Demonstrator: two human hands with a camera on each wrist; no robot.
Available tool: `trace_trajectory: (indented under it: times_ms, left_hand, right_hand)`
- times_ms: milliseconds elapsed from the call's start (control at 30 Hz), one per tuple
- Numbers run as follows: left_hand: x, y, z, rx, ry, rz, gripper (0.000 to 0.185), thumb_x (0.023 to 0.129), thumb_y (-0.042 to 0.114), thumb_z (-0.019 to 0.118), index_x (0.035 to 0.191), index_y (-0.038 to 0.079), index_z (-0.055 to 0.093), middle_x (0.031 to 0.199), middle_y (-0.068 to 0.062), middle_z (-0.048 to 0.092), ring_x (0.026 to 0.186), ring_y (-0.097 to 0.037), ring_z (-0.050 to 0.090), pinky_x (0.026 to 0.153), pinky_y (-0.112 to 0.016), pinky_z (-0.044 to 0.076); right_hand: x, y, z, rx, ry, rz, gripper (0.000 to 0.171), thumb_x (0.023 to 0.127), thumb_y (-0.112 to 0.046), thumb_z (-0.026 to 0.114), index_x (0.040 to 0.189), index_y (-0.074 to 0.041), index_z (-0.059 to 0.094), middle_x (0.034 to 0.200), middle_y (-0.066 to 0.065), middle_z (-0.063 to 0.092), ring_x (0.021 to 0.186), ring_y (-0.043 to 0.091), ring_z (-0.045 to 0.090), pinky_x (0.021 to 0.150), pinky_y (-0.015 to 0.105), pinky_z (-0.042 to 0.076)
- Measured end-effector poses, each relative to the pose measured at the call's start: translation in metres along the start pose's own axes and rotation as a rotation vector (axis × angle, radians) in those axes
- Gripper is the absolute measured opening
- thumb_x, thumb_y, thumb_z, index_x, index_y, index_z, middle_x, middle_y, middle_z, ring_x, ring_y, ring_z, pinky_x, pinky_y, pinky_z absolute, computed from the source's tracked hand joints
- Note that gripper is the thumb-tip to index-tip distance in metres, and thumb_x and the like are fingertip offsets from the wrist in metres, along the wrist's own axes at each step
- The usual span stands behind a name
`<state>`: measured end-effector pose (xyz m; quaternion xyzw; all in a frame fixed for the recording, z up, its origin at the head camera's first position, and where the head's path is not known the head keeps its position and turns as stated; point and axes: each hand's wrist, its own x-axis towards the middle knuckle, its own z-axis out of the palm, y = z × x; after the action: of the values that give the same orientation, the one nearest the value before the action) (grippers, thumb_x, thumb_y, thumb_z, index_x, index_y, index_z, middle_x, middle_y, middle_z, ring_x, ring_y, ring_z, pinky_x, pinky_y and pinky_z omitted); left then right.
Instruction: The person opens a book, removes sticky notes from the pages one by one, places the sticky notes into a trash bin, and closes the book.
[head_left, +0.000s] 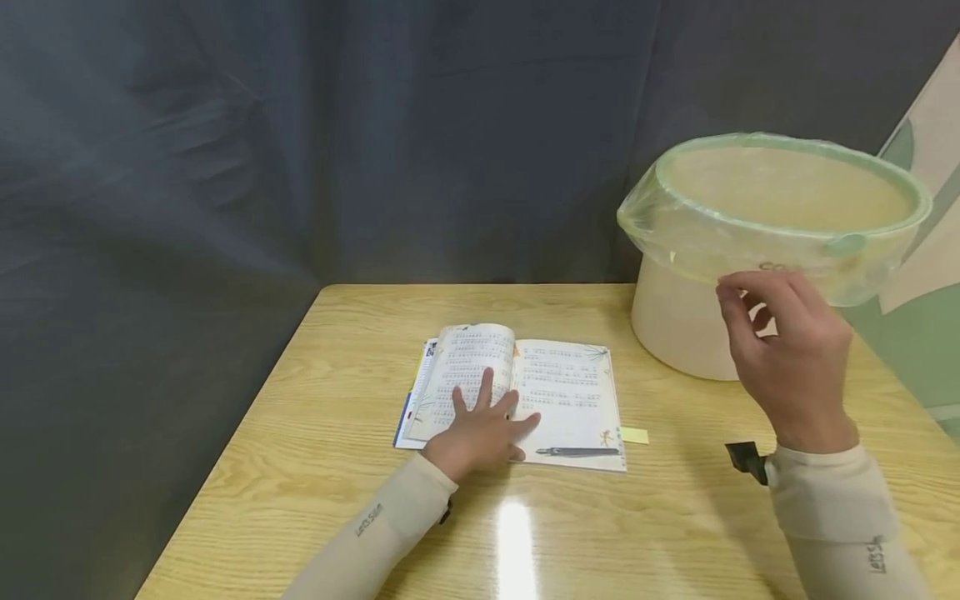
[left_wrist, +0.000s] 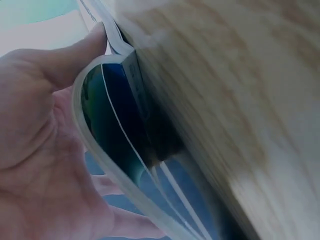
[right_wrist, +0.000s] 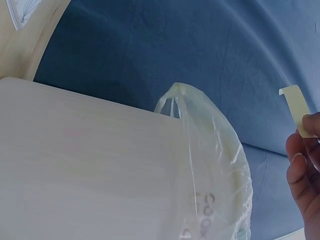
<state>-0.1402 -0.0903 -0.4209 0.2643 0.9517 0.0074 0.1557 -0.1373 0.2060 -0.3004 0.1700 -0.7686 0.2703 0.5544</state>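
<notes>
An open book lies on the wooden table, with printed text on both pages. My left hand rests across its left page and the centre fold, fingers spread. In the left wrist view, the curved pages and cover of the book bow up beside the palm. My right hand is raised in front of the bin, thumb and forefinger pinching a yellow sticky note strip whose far end curls over. Another yellow sticky tab sticks out from the book's right edge.
A white bin with a green rim and a clear plastic bag over it stands at the table's right. A dark pen shape is on the right page; I cannot tell if it is printed. Dark curtain hangs behind.
</notes>
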Motion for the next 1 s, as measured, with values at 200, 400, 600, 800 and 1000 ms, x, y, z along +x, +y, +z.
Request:
trace_trajectory:
  times_ms: [200, 400, 600, 800, 1000]
  left_hand:
    - [-0.003, -0.006, 0.006, 0.006, 0.029, 0.011, 0.06, 0.095, 0.048, 0.057, 0.152, 0.045, 0.035, 0.164, 0.0, 0.025, 0.153, -0.044, -0.011, 0.109, -0.081, 0.013]
    - [-0.006, -0.005, 0.007, 0.051, 0.065, 0.034, 0.057, 0.097, 0.05, 0.054, 0.151, 0.044, 0.038, 0.162, -0.001, 0.029, 0.153, -0.047, -0.007, 0.107, -0.081, 0.018]
    - [-0.009, -0.005, 0.004, 0.065, 0.074, 0.038, 0.055, 0.098, 0.05, 0.053, 0.151, 0.043, 0.039, 0.161, -0.001, 0.03, 0.152, -0.049, -0.004, 0.105, -0.082, 0.02]
    - [-0.01, -0.004, -0.001, 0.073, 0.065, 0.031, 0.056, 0.098, 0.051, 0.053, 0.151, 0.044, 0.038, 0.162, -0.003, 0.03, 0.152, -0.051, 0.002, 0.102, -0.082, 0.025]
    - [-0.008, -0.005, -0.001, 0.08, 0.073, 0.037, 0.056, 0.096, 0.052, 0.054, 0.15, 0.044, 0.04, 0.161, -0.003, 0.033, 0.151, -0.052, 0.005, 0.1, -0.083, 0.027]
  right_hand:
    - [-0.003, 0.002, 0.001, 0.011, -0.011, 0.007, 0.006, 0.087, 0.006, 0.068, 0.091, 0.007, 0.071, 0.087, 0.022, 0.07, 0.081, -0.009, 0.049, 0.073, 0.004, 0.034]
    - [0.0, -0.002, -0.004, 0.008, 0.011, 0.023, 0.005, 0.086, 0.009, 0.066, 0.09, 0.008, 0.07, 0.085, 0.024, 0.069, 0.087, -0.019, 0.045, 0.073, 0.003, 0.032]
    - [0.007, 0.003, -0.01, -0.056, 0.072, 0.065, 0.011, 0.092, -0.001, 0.064, 0.092, 0.007, 0.072, 0.086, 0.025, 0.068, 0.077, 0.005, 0.059, 0.081, 0.001, 0.034]
    - [0.014, 0.011, -0.018, -0.037, 0.201, 0.146, 0.022, 0.093, -0.011, 0.066, 0.097, 0.01, 0.07, 0.09, 0.028, 0.071, 0.082, -0.003, 0.065, 0.086, 0.006, 0.043]
    - [0.015, 0.013, -0.018, 0.085, 0.381, 0.184, 0.019, 0.088, -0.006, 0.069, 0.085, 0.013, 0.07, 0.084, 0.022, 0.074, 0.078, -0.012, 0.061, 0.081, 0.011, 0.048]
